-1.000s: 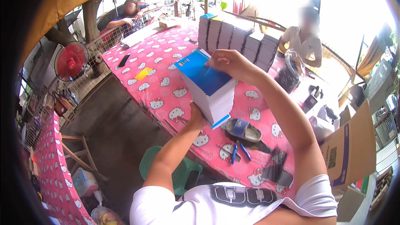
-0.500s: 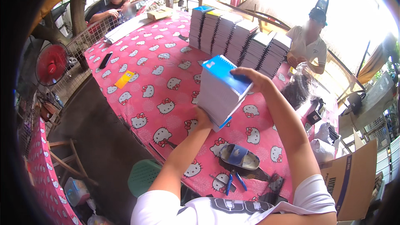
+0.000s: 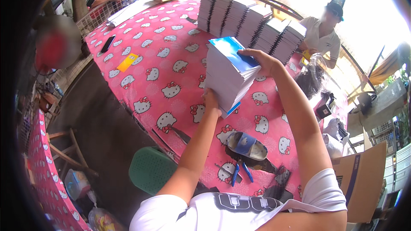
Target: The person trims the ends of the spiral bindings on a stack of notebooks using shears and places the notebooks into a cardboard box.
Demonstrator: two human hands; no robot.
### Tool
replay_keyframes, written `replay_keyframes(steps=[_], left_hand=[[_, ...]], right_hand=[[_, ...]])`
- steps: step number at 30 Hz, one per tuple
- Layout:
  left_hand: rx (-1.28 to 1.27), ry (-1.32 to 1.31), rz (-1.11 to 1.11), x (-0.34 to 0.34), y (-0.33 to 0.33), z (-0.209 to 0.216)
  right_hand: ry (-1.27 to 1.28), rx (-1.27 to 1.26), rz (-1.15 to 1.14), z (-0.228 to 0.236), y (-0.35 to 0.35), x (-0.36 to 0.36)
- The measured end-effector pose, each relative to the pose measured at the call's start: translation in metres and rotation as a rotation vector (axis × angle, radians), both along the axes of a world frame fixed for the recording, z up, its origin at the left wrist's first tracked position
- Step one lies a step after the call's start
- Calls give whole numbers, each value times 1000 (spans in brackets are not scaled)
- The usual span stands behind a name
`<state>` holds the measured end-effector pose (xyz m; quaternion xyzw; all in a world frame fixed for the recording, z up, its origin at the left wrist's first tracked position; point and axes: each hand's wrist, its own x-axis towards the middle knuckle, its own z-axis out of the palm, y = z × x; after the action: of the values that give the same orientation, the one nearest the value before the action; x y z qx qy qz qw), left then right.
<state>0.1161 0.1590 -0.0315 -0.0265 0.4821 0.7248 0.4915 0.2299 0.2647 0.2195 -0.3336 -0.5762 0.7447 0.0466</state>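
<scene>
A thick stack of blue-covered notebooks (image 3: 224,79) is held upright above the table, its white page edges facing me. My left hand (image 3: 212,103) grips it low on the near side, with some fingers hidden beneath or behind it. My right hand (image 3: 263,61) clasps its upper right corner, thumb lying over the blue top cover. Beyond the stack stand several tall piles of spiral-bound notebooks (image 3: 244,19) in a row, black coils along their edges. Closer to me lie a blue slipper (image 3: 247,145), blue-handled pliers (image 3: 242,173) and loose black binding coils (image 3: 280,185).
A pink patterned cloth covers the table (image 3: 141,85). On its left are a phone (image 3: 108,44) and a yellow card (image 3: 128,62). A green stool (image 3: 152,172) stands by the near left edge, a cardboard box (image 3: 361,182) at right. A co-worker (image 3: 323,32) is across the table.
The notebook stack has shifted slightly, and both hands still hold it. My view has tilted a little, so the table appears higher. The co-worker's hands across the table have moved.
</scene>
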Motion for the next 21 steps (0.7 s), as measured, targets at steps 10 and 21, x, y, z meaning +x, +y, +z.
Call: replay_keyframes(steps=[10,21], left_hand=[[326,-2,-135,26,-88,180],[181,435,-204,-30,-142,153]], right_hand=[[-9,11,-30,6,-23,2],[-54,646,139,24,-21,13]])
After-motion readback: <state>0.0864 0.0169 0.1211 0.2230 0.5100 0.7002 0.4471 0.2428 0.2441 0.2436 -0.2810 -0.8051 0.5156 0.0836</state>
